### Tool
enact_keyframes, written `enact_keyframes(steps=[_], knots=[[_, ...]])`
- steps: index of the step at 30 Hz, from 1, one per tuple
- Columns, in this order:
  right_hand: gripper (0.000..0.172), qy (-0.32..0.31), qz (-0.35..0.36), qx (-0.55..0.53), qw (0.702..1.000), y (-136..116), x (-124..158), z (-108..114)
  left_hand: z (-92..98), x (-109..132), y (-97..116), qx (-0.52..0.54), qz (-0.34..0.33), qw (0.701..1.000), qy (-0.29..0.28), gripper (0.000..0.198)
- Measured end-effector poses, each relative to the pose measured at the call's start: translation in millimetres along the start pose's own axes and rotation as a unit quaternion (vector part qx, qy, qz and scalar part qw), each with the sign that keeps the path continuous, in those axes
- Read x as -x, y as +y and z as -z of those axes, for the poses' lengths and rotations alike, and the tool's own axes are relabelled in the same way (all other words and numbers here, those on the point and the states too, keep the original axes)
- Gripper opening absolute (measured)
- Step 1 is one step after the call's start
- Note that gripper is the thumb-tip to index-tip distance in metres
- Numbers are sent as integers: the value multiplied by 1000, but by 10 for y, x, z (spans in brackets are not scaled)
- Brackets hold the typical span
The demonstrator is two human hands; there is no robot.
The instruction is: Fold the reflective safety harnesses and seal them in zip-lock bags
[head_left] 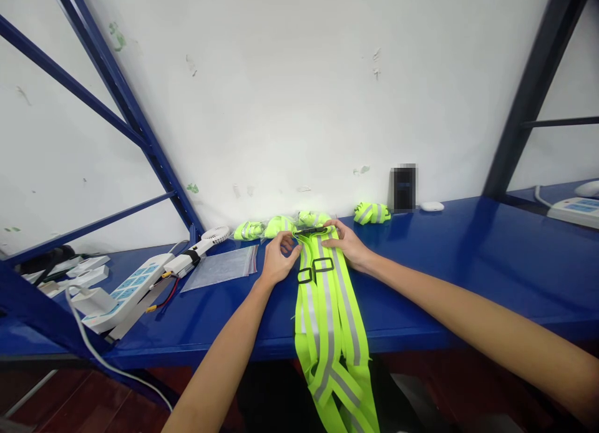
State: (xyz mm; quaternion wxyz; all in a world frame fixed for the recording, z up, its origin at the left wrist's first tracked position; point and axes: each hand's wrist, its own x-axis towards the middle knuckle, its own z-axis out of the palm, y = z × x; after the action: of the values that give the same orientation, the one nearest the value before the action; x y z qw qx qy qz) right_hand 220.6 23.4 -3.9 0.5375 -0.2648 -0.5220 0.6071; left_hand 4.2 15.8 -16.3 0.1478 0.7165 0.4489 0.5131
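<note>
A neon yellow-green reflective vest (pixel 330 308), made of straps with grey stripes, hangs from the blue table over its front edge. Black slide buckles sit on two straps, and a black buckle piece (pixel 311 231) lies across the top end. My left hand (pixel 279 256) pinches the top left side of the vest, thumb and fingers closed on it. At the top right, my right hand (pixel 346 244) grips the strap edge between thumb and fingers. The lower part of the vest drops below the table edge in loose, crossing straps.
Along the wall lie several rolled neon bundles (pixel 372 213). A clear zip bag (pixel 222 267), a white handheld fan (pixel 206 239) and a power strip (pixel 128 291) with cables are on the left. A white case (pixel 432 206) lies beside a blurred dark object (pixel 403 188) at the back right.
</note>
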Motion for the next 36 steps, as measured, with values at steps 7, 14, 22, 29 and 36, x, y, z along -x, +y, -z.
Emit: enact_keyframes(steps=[7, 14, 22, 29, 36], knots=[[92, -21, 29, 16, 999, 2, -147, -136, -17, -109, -101, 322, 195, 920, -105, 61], [60, 25, 36, 56, 998, 123, -305, -331, -27, -85, -66, 374, 246, 891, -69, 55], [34, 55, 16, 64, 996, 354, -219, -283, -64, -80, -118, 314, 204, 925, -59, 52], [23, 55, 84, 104, 990, 369, -183, -279, -69, -85, -97, 233, 207, 948, -65, 40], [31, 93, 70, -7, 993, 130, -221, -349, -140, -33, 132, 198, 148, 968, -47, 48]])
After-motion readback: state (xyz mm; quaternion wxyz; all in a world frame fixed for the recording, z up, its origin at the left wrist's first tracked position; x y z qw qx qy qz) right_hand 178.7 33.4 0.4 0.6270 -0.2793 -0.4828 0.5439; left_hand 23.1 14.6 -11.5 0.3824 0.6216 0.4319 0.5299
